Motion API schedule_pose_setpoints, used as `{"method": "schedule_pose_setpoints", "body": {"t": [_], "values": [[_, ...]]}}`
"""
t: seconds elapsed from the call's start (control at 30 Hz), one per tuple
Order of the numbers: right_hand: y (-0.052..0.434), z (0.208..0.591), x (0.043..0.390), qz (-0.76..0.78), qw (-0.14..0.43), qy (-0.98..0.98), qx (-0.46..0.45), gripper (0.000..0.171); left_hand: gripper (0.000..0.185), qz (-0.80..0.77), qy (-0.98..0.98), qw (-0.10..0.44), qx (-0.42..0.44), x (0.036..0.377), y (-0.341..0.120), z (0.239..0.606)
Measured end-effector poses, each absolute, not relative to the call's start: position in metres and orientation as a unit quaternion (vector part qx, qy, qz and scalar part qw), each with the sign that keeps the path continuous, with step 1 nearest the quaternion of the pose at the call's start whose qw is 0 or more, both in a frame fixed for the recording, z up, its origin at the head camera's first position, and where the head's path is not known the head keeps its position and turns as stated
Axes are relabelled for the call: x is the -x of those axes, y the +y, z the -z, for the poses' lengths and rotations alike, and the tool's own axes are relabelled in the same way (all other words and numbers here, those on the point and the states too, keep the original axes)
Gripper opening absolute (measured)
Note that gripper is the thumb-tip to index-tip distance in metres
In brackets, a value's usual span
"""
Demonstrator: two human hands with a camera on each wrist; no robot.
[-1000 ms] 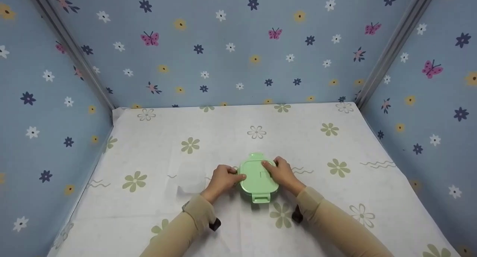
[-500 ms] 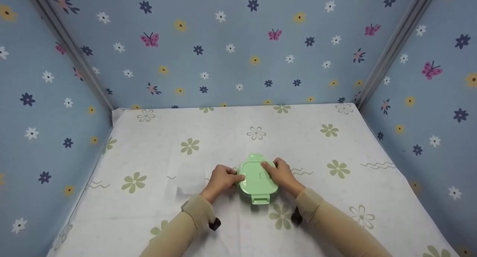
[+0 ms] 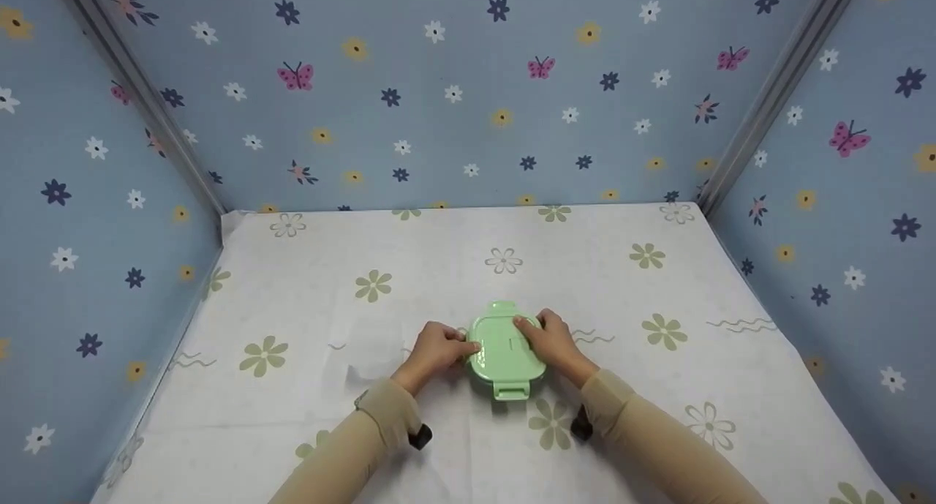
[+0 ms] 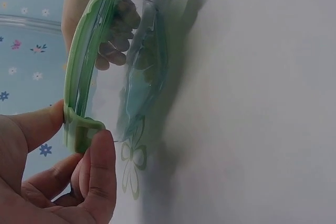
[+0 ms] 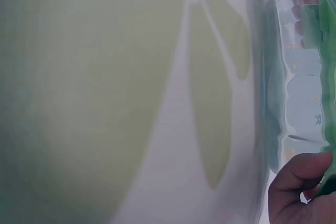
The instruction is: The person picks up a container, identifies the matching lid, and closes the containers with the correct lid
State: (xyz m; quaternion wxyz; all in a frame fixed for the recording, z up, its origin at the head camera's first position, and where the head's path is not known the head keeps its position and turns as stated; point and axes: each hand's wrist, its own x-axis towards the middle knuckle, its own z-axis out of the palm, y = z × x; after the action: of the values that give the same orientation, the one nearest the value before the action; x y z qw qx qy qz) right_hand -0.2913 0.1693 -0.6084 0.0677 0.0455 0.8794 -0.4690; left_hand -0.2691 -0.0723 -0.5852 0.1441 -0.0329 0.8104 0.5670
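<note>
A clear food container (image 4: 144,72) with a light green lid (image 3: 504,347) sits near the middle of the table. Flaps stick out from the lid's far and near sides. My left hand (image 3: 439,350) pinches the lid's left flap (image 4: 86,135), thumb over the lid's edge and fingers under it. From the other side my right hand (image 3: 556,343) grips the container, its thumb lying on top of the lid. Through the clear wall in the left wrist view, fingers of the right hand (image 4: 113,51) show. In the right wrist view, the right hand (image 5: 304,187) is at the lower right.
A white cloth (image 3: 585,277) printed with green flowers covers the table. Blue patterned walls (image 3: 453,72) rise at the back and both sides, with grey posts (image 3: 768,87) at the corners. A faint translucent sheet (image 3: 373,350) lies left of the left hand.
</note>
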Motion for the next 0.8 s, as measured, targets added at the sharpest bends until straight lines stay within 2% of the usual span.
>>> {"method": "schedule_pose_setpoints", "body": {"t": [0.3, 0.5, 0.8], "values": [[0.169, 0.606, 0.291, 0.463, 0.077, 0.881, -0.054, 0.037, 0.017, -0.576, 0.803, 0.154, 0.025, 0.270, -0.073, 0.589], [0.169, 0.608, 0.291, 0.454, 0.076, 0.886, -0.057, 0.037, 0.016, -0.610, 0.772, 0.174, 0.035, 0.269, -0.073, 0.596], [0.170, 0.605, 0.292, 0.458, 0.087, 0.882, -0.069, 0.038, 0.037, -0.636, 0.730, 0.245, 0.049, 0.271, -0.074, 0.596]]}}
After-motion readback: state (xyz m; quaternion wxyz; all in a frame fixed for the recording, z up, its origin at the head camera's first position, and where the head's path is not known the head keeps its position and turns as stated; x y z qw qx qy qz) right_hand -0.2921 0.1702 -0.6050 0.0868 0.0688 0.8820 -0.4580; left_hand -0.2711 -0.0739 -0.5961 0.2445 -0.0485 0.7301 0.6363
